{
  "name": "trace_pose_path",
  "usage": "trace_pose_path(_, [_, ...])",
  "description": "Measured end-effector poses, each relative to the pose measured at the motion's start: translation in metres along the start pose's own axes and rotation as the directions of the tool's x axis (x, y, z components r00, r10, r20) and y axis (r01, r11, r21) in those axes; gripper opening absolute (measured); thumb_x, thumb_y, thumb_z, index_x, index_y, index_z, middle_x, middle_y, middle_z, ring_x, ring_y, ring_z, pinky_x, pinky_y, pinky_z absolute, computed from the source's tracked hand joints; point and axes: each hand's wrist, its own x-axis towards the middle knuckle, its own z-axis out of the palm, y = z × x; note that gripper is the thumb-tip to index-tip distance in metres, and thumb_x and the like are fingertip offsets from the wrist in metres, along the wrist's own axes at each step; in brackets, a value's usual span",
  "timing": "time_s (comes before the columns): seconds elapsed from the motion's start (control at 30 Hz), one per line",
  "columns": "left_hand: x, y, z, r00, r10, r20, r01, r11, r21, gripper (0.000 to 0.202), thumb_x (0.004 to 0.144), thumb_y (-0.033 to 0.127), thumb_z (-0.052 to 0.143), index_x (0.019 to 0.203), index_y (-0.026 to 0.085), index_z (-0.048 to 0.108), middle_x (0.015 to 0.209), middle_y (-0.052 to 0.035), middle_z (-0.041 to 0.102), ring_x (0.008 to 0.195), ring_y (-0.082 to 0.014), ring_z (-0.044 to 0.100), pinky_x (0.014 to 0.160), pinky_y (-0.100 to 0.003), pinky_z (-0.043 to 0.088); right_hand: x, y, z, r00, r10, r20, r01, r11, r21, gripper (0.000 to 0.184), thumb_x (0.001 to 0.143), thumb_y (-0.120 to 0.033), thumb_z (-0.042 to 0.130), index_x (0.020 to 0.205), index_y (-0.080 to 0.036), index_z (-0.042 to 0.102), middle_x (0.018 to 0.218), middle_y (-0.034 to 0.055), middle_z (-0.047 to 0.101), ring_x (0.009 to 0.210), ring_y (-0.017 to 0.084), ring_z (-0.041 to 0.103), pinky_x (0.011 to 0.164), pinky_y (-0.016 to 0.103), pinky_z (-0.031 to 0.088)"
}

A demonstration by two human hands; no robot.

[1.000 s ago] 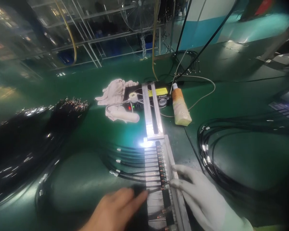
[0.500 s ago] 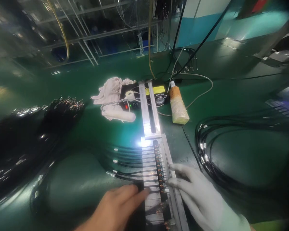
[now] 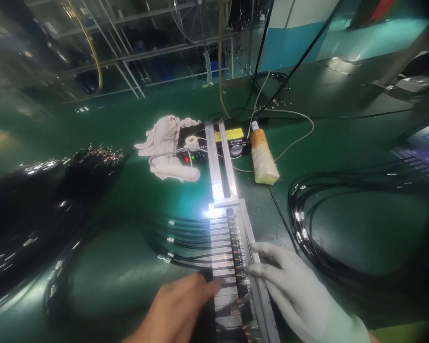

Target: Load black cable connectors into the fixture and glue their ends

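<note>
A long metal fixture (image 3: 224, 271) runs away from me, with several black cables (image 3: 191, 244) laid across it from the left. Their stripped ends, showing copper-coloured wires (image 3: 240, 261), line up along a dark strip. At the fixture's left edge my bare left hand (image 3: 186, 300) is closed, thumb and fingers together on a black cable that leads to the strip; the fingers partly hide it. My right hand (image 3: 293, 290), in a white glove, is open. Its outstretched fingertips touch the metal bar (image 3: 260, 286) on the fixture's right side.
A bright light (image 3: 213, 211) shines at the fixture's far end. Beyond are a slotted metal piece (image 3: 214, 164), a black control box (image 3: 200, 155), white gloves (image 3: 164, 136) and a wrapped handle (image 3: 264, 159). Cable bundles lie left (image 3: 82, 178) and coiled right (image 3: 300, 228).
My left hand has shifted slightly to the right at the fixture's edge, its fingers more bunched. My right hand stays on the metal bar.
</note>
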Motion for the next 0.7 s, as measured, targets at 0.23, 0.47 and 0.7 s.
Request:
trace_pose_path(0.23, [-0.005, 0.000, 0.003, 1.000, -0.023, -0.005, 0.023, 1.000, -0.016, 0.033, 0.105, 0.018, 0.030, 0.128, 0.019, 0.053, 0.081, -0.0056, 0.064, 0.071, -0.0145, 0.065, 0.062, -0.023, 0.051, 0.000, 0.000, 0.000, 1.000, 0.015, 0.024, -0.015, 1.000, 0.014, 0.042, 0.092, -0.005, 0.042, 0.124, -0.024, 0.061, 0.135, 0.0105, 0.053, 0.121, 0.026, 0.055, 0.093, 0.041, 0.056])
trace_pose_path(0.47, [-0.016, -0.010, 0.015, 0.987, 0.153, -0.057, -0.129, 0.946, 0.298, 0.038, 0.103, 0.021, 0.028, 0.125, 0.012, 0.058, 0.072, -0.0046, 0.063, 0.062, -0.0150, 0.061, 0.059, -0.026, 0.053, -0.001, 0.000, -0.001, 0.999, 0.022, 0.037, -0.022, 1.000, 0.019, 0.041, 0.092, -0.005, 0.042, 0.123, -0.024, 0.061, 0.135, 0.0105, 0.051, 0.122, 0.026, 0.053, 0.095, 0.041, 0.055])
trace_pose_path(0.7, [-0.018, -0.016, 0.020, 0.999, 0.013, -0.045, -0.015, 0.999, -0.049, 0.033, 0.101, 0.013, 0.032, 0.124, 0.013, 0.056, 0.079, -0.0062, 0.064, 0.067, -0.0134, 0.061, 0.059, -0.022, 0.049, -0.001, 0.001, 0.000, 1.000, 0.019, 0.023, -0.019, 1.000, 0.012, 0.043, 0.091, -0.005, 0.042, 0.124, -0.025, 0.061, 0.135, 0.0103, 0.052, 0.121, 0.026, 0.055, 0.094, 0.041, 0.056])
